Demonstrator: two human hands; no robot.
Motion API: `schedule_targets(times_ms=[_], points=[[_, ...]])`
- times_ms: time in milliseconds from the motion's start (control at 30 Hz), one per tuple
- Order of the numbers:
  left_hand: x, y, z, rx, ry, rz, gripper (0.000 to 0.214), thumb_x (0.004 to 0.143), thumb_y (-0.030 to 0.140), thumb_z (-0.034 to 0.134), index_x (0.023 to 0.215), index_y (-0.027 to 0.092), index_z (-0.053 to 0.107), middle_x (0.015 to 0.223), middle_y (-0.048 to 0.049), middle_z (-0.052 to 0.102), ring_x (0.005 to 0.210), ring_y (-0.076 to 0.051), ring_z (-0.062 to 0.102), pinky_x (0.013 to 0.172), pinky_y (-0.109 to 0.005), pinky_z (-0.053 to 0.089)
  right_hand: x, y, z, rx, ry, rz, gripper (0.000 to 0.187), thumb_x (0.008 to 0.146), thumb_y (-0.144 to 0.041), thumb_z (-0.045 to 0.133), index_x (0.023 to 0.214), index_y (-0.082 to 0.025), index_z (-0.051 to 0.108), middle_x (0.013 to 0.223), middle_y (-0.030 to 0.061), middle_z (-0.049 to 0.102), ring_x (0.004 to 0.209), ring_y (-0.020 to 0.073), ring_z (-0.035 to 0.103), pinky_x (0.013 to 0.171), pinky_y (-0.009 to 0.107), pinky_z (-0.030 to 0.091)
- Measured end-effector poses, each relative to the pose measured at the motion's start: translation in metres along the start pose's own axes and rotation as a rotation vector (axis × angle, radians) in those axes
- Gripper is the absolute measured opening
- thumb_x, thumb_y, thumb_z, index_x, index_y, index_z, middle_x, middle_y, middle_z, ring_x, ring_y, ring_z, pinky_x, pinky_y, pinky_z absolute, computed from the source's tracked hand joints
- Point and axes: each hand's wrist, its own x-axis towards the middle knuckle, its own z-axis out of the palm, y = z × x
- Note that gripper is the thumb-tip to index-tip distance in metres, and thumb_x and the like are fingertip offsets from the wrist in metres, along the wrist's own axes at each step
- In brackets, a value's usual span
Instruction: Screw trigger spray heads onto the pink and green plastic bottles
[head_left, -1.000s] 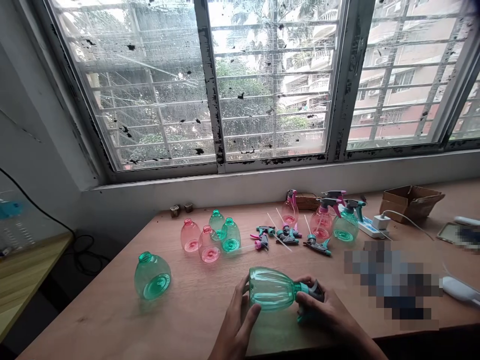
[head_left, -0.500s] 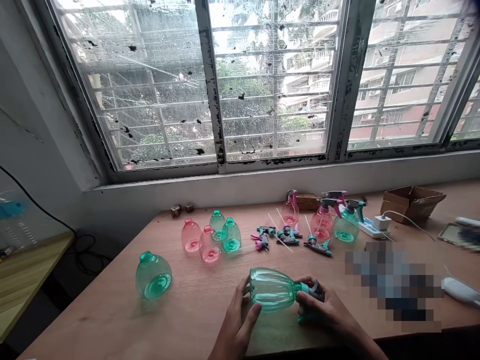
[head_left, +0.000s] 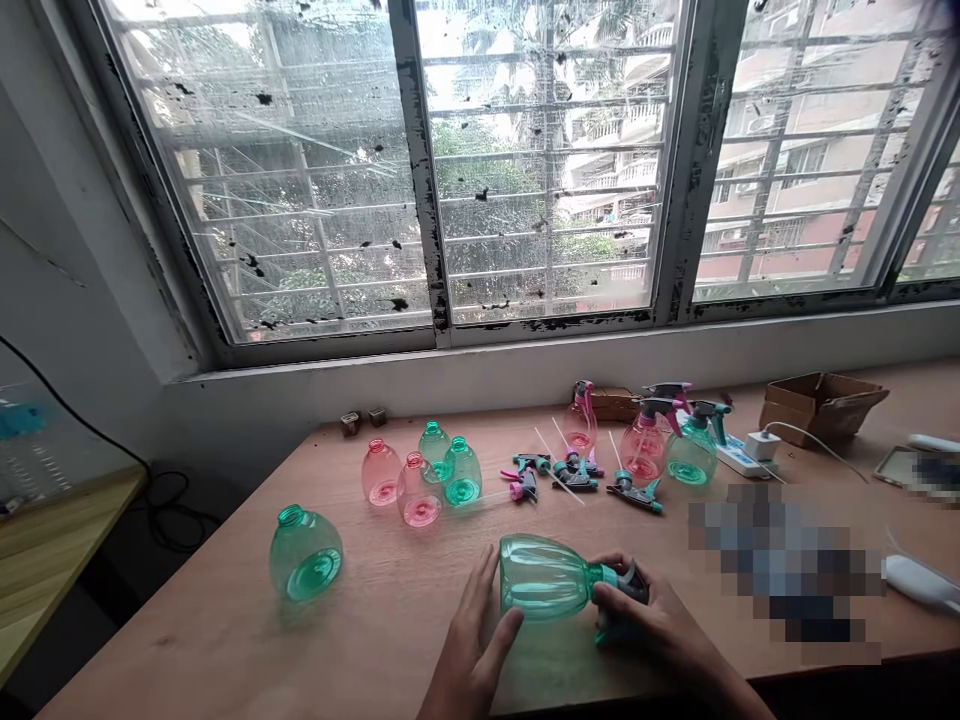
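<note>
A clear green spray bottle (head_left: pixel 544 580) lies sideways between my hands, above the front of the table. My right hand (head_left: pixel 656 610) is closed round its dark and teal trigger head (head_left: pixel 626 585), thumb near the collar. At the base end, my left hand (head_left: pixel 476 635) cups the bottle loosely, thumb against the near side and fingers fairly straight along the far side. The fingertips behind the base are partly hidden. To the left, a green bottle without a head (head_left: pixel 306 555) stands tilted on the table.
Headless pink bottles (head_left: pixel 420 492) and green bottles (head_left: pixel 463 475) stand further back. Several loose trigger heads with tubes (head_left: pixel 634 490) lie to their right. Behind are bottles with heads (head_left: pixel 643 445), a power strip (head_left: pixel 742 455) and an open cardboard box (head_left: pixel 817 410). A blurred patch covers the right.
The fingers of my left hand have straightened and eased slightly away from the bottle's base. My right hand and the bottle have stayed nearly still.
</note>
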Motion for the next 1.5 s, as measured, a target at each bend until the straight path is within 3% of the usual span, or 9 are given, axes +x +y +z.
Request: schedule_targets(times_ms=[200,333,467,667,967,1133,1267,1400,1500], points=[[-0.001,-0.015,0.003,0.034,0.020,0.021,0.060,0.099,0.051,0.043,0.152,0.026,0.033,0.162,-0.0045,0.028,0.151,-0.027,0.019,0.125,-0.045,0.014,0.002,0.003,-0.001,-0.027,-0.035,-0.004,0.044,0.076,-0.050,0.079,0.100,-0.017,0.064,0.068,-0.0003,0.069,0.062,0.0197,0.066,0.059,0.031,0.054],[-0.001,-0.016,0.004,-0.010,0.012,0.014,0.064,0.098,0.052,0.044,0.153,0.024,0.029,0.161,-0.0084,0.031,0.149,-0.030,0.025,0.123,-0.046,0.021,0.002,0.003,-0.003,-0.057,-0.046,-0.006,0.043,0.077,-0.050,0.077,0.101,-0.017,0.063,0.067,-0.0001,0.069,0.063,0.0201,0.066,0.060,0.032,0.055],[0.000,-0.005,0.003,-0.066,0.019,-0.015,0.065,0.095,0.052,0.053,0.149,0.022,0.035,0.155,-0.0116,0.042,0.142,-0.033,0.039,0.118,-0.045,0.032,0.001,0.003,-0.002,-0.076,-0.055,-0.013,0.043,0.077,-0.051,0.077,0.100,-0.017,0.063,0.067,0.0002,0.069,0.062,0.0206,0.067,0.061,0.033,0.055],[0.001,0.011,-0.001,0.118,0.034,-0.004,0.053,0.095,0.045,0.056,0.143,0.024,0.049,0.154,-0.0103,0.042,0.145,-0.030,0.033,0.122,-0.046,0.024,0.001,0.001,-0.001,-0.057,-0.056,-0.009,0.043,0.076,-0.050,0.078,0.100,-0.017,0.064,0.067,0.0001,0.068,0.062,0.0209,0.067,0.061,0.034,0.055],[0.001,-0.002,0.002,0.038,0.084,0.036,0.058,0.094,0.040,0.059,0.148,0.029,0.040,0.153,-0.0076,0.045,0.144,-0.030,0.037,0.121,-0.048,0.026,0.000,0.002,-0.002,-0.043,-0.047,-0.002,0.043,0.077,-0.050,0.078,0.100,-0.017,0.064,0.067,-0.0001,0.068,0.062,0.0203,0.067,0.061,0.033,0.055],[-0.001,0.009,0.002,-0.050,0.063,0.001,0.062,0.092,0.042,0.061,0.149,0.025,0.040,0.151,-0.0107,0.047,0.140,-0.033,0.043,0.118,-0.047,0.033,0.000,-0.002,-0.002,-0.053,-0.052,0.013,0.044,0.075,-0.052,0.078,0.099,-0.018,0.064,0.069,0.0000,0.068,0.064,0.0215,0.068,0.062,0.033,0.056],[0.000,0.017,-0.002,0.005,0.036,0.014,0.053,0.094,0.042,0.059,0.144,0.026,0.049,0.150,-0.0085,0.048,0.140,-0.031,0.041,0.119,-0.046,0.032,-0.001,-0.003,-0.001,-0.074,-0.054,0.010,0.045,0.074,-0.054,0.079,0.097,-0.017,0.065,0.068,0.0007,0.068,0.064,0.0223,0.068,0.062,0.035,0.056],[0.002,0.009,-0.003,0.041,0.019,0.032,0.052,0.096,0.041,0.056,0.145,0.028,0.046,0.155,-0.0078,0.040,0.143,-0.030,0.037,0.117,-0.043,0.035,-0.001,-0.001,0.001,-0.059,-0.026,-0.009,0.045,0.075,-0.053,0.078,0.099,-0.017,0.065,0.066,0.0005,0.068,0.062,0.0216,0.067,0.060,0.034,0.055],[0.002,0.000,-0.002,0.027,0.015,0.034,0.055,0.095,0.041,0.057,0.147,0.027,0.043,0.152,-0.0091,0.045,0.141,-0.030,0.041,0.114,-0.042,0.039,0.000,0.000,0.000,-0.059,-0.050,-0.006,0.044,0.076,-0.052,0.078,0.100,-0.018,0.064,0.066,0.0001,0.069,0.062,0.0211,0.067,0.061,0.033,0.055]])
